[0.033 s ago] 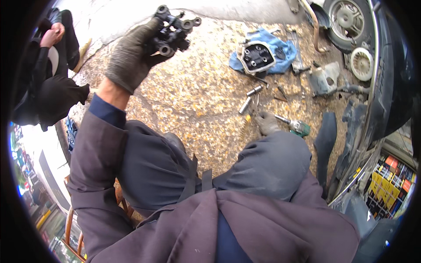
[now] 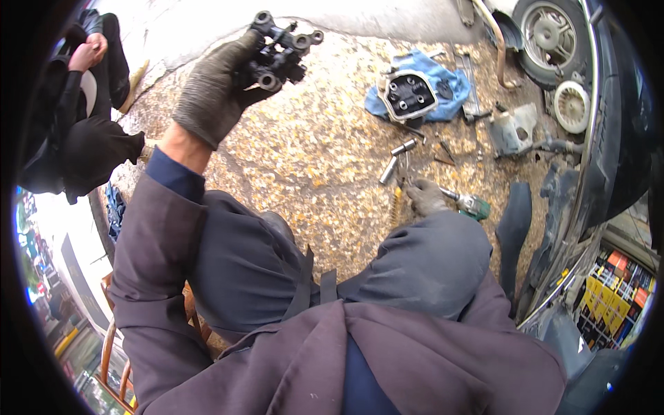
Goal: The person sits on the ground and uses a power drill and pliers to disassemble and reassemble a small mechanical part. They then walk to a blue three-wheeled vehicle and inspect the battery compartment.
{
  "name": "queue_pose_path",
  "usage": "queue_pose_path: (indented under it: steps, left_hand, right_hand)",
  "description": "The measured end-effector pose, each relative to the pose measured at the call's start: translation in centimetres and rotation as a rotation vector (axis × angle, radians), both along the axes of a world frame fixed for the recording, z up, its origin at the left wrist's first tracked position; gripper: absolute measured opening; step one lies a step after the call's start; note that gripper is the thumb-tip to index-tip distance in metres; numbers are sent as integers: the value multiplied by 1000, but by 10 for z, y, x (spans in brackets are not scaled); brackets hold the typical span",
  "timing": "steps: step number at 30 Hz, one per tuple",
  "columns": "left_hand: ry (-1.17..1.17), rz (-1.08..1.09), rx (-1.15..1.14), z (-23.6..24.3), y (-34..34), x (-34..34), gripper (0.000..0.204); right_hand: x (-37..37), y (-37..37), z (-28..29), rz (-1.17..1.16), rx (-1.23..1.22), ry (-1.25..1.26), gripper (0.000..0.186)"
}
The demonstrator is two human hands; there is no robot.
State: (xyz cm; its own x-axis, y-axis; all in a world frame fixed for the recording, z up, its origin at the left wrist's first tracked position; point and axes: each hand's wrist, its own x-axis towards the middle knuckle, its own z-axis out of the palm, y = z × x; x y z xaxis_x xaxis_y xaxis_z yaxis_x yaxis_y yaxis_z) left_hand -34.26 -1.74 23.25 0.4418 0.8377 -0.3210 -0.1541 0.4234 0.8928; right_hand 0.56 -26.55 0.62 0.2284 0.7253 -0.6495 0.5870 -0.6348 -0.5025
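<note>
Raised at the upper left, my gloved left hand (image 2: 211, 97) grips a dark, greasy metal assembly (image 2: 280, 52) with several round bosses. Low on the speckled floor beside my right knee, my gloved right hand (image 2: 427, 197) has its fingers curled on a yellow-handled tool (image 2: 398, 195). Just right of that hand lies a green power tool (image 2: 474, 206) with a silver shaft. Above it are two steel cylinders (image 2: 402, 146) and some thin dark tools (image 2: 444, 153). An engine cover with a black interior (image 2: 409, 97) rests on a blue cloth (image 2: 453, 90).
A seated person in dark clothes (image 2: 83, 145) is at the left. Along the right are a wheel (image 2: 546, 38), white fan disc (image 2: 571, 104), metal housing (image 2: 510, 128), black panels (image 2: 515, 228) and vehicle body (image 2: 615, 138). A battery rack (image 2: 609, 297) stands lower right; a wooden chair (image 2: 109, 339) lower left.
The view has shifted slightly, placing the scene a little lower and right. My left hand still holds the assembly; my right hand's yellow-handled tool looks a little more upright.
</note>
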Motion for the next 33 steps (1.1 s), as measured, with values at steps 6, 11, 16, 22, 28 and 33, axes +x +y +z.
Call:
queue_pose_path:
  steps: [6,11,16,22,28,33]
  left_hand:
    - [-37,30,-15,4,4,6,52]
    - [-52,145,-16,5,5,8,47]
    - [-133,306,-45,9,12,-6,45]
    - [-278,365,-33,7,22,-29,42]
    - [-194,413,-8,8,21,-36,41]
    - [-181,430,-3,10,17,-31,30]
  right_hand:
    - [23,49,98,-47,101,700,56]
    - [-8,126,178,80,135,1173,87]
    - [-56,167,222,146,136,1253,78]
    - [-94,190,239,210,189,1250,51]
    - [-103,189,240,328,163,1122,51]
    - [-105,194,239,392,204,1068,44]
